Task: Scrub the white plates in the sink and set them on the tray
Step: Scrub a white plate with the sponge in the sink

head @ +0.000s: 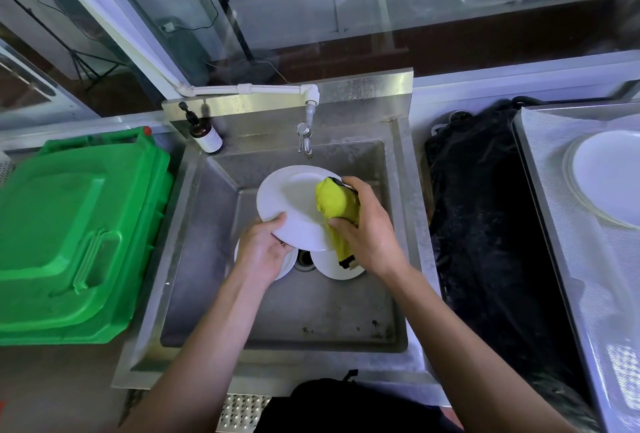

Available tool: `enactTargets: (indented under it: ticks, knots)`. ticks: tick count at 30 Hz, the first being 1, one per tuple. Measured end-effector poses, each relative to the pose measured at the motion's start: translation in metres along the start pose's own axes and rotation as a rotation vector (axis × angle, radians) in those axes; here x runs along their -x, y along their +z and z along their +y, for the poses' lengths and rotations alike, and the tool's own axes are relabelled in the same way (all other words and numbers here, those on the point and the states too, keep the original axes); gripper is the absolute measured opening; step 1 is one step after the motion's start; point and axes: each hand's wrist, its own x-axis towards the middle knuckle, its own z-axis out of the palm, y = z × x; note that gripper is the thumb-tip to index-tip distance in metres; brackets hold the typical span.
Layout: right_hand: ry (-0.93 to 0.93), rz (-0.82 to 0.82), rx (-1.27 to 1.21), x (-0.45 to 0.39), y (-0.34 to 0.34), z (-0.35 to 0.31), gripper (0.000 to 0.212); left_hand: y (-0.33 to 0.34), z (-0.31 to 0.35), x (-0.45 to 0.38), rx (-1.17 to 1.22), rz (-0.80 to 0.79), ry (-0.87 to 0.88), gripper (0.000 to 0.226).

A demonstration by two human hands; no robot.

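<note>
Over the steel sink [207, 259] my left hand [261, 249] grips the near edge of a white plate [294, 204], held tilted above the basin. My right hand [367, 228] grips a folded yellow-green sponge cloth [332, 205] and presses it on the plate's right side. Below them, on the sink floor, lie two more white plates: one [287, 264] mostly hidden under my left hand, the other [329, 264] beside the drain. At the far right a grey tray [554, 211] carries a stack of white plates [609, 176].
A tap [304, 138] hangs over the sink's back, with a brown soap pump bottle [204, 134] to its left. A green plastic bin lid [76, 235] lies left of the sink. A black bag [485, 218] fills the gap between sink and tray.
</note>
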Motion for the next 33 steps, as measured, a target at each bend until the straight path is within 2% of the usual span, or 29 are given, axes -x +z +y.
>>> enactTargets:
  ticks: [5,8,15,21,25,29,33]
  knots:
    - [-0.11,-0.03,0.072,0.0,0.005,0.0,0.051,0.007,0.001,0.011,-0.034,-0.034,0.013,0.038]
    - [-0.096,-0.002,0.135,0.004,0.011,0.006,0.046,0.009,0.0,0.016,-0.056,-0.078,0.039,0.036]
    - [0.024,0.077,0.134,0.02,0.038,0.007,0.045,0.012,-0.009,0.018,-0.063,-0.069,0.025,0.034]
    - [0.048,0.149,0.154,0.023,0.062,-0.018,0.044,0.019,-0.012,0.021,0.009,-0.038,0.017,0.032]
    - [0.033,0.139,0.205,0.027,0.07,-0.028,0.043,0.018,-0.011,0.023,0.057,-0.01,0.008,0.023]
    - [-0.048,0.087,0.229,0.038,0.074,-0.023,0.045,0.014,-0.007,0.025,0.077,0.01,0.014,0.039]
    - [-0.113,0.122,0.241,0.047,0.076,-0.011,0.048,0.008,-0.004,0.029,0.116,-0.041,0.038,0.035]
